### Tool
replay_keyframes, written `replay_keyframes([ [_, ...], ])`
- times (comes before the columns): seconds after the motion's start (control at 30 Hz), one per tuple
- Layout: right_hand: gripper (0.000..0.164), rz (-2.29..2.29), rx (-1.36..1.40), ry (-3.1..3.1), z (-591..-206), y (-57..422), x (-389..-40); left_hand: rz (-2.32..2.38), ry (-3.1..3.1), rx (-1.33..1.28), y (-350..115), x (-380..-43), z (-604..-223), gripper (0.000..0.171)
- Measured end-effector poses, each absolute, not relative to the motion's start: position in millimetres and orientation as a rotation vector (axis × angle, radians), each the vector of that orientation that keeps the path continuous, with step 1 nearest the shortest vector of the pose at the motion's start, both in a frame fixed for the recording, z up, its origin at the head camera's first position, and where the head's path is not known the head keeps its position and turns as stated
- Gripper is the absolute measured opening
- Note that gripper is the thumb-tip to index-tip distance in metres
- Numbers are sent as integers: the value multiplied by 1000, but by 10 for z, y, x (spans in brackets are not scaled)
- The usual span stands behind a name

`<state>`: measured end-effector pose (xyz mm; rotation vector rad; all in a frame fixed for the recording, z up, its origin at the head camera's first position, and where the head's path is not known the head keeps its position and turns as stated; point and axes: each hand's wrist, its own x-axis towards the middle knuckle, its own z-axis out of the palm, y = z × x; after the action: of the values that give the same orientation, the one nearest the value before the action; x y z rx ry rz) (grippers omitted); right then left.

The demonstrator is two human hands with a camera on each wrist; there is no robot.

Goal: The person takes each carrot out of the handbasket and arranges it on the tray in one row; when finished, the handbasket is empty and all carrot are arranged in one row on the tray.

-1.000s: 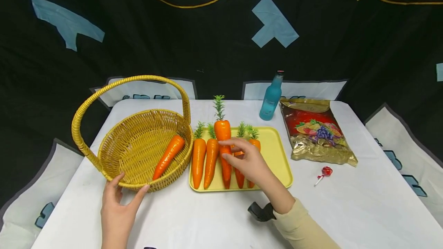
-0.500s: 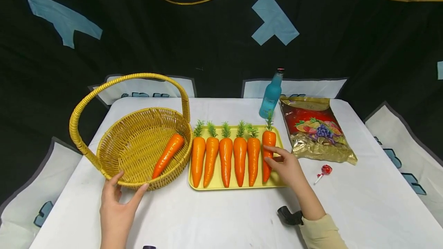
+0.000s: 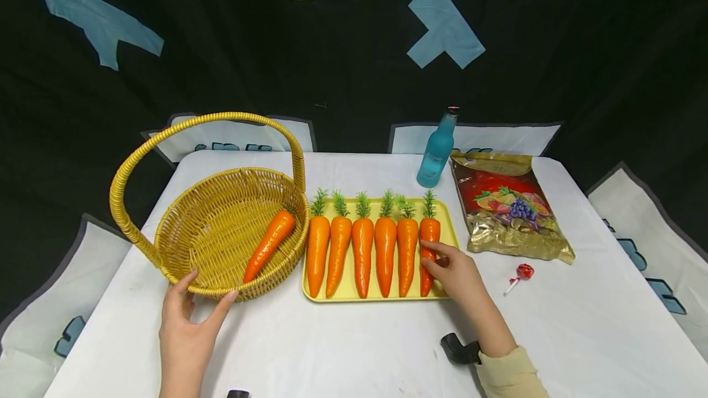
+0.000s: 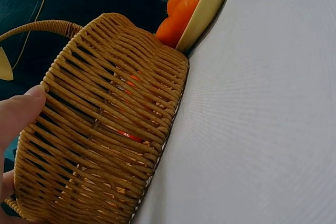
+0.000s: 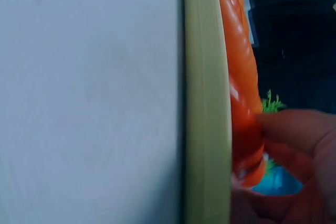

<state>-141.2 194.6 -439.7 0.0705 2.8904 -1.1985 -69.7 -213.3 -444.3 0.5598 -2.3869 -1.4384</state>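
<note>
A yellow wicker basket (image 3: 182, 201) with a tall arched handle stands at the left, one orange carrot (image 3: 269, 246) inside. My left hand (image 3: 188, 339) holds the basket's near rim, thumb and fingers spread apart along it; in the left wrist view the thumb (image 4: 21, 111) rests on the rim. Several carrots with green tops lie side by side on a yellow tray (image 3: 448, 232). The rightmost carrot (image 3: 429, 230) lies between the thumb and fingers of my right hand (image 3: 461, 275), which pinches it from the right. The right wrist view shows fingers against that carrot (image 5: 244, 93).
A blue bottle (image 3: 437, 151) stands behind the tray. To its right lies a red and gold bag (image 3: 511, 207), with a red lollipop (image 3: 523, 272) in front of it. White cloth covers the table (image 3: 332, 349); a dark curtain (image 3: 310, 60) hangs behind.
My right hand has carried a carrot from above the middle of the tray to its right end, where it now lies beside the others. The left hand has stayed at the basket rim.
</note>
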Motion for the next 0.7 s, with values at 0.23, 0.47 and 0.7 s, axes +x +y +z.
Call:
replay_keyframes([
  [0.23,36,-987,-37,3005,-4359,1856,-1392,-1451,-2393,558,-2129,-689,-4431,80],
  [0.47,36,-1017,-14,2967,-4359,1889,-1391,-1459,-2383,534,-2122,-692,-4424,80],
  [0.7,40,-1008,-49,2985,-4326,1906,-1363,-1436,-2382,498,-2129,-680,-4421,79],
])
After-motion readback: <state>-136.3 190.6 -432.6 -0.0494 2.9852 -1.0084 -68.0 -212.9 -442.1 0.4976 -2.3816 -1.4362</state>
